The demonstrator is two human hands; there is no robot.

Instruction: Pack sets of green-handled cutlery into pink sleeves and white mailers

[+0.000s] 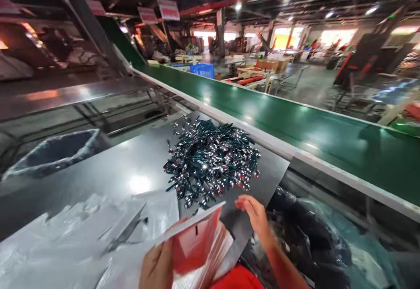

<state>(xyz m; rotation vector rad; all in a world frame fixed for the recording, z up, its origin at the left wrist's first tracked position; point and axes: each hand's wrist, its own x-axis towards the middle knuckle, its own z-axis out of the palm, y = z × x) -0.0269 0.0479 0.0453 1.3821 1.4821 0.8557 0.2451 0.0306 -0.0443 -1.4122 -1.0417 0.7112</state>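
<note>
My left hand (157, 262), at the bottom, is closed around the edge of a sheaf of flat red-and-white packets (193, 247). Whether they are bags or folded cards I cannot tell. My right hand (254, 217) hovers to the right of the packets, fingers loosely bent and apart, with nothing visible in it. Just beyond both hands lies a heap of small dark-green stick-like pieces with shiny silvery and some red ends (213, 158); their exact kind is unclear. The heap sits on a grey metal table (127, 162).
Clear plastic bags (75, 232) cover the table's left front. A green conveyor belt (262, 105) runs behind the table. Dark items in plastic (305, 232) lie low at the right, and a lined bin (59, 149) stands at the left. A blue crate (202, 70) is farther back.
</note>
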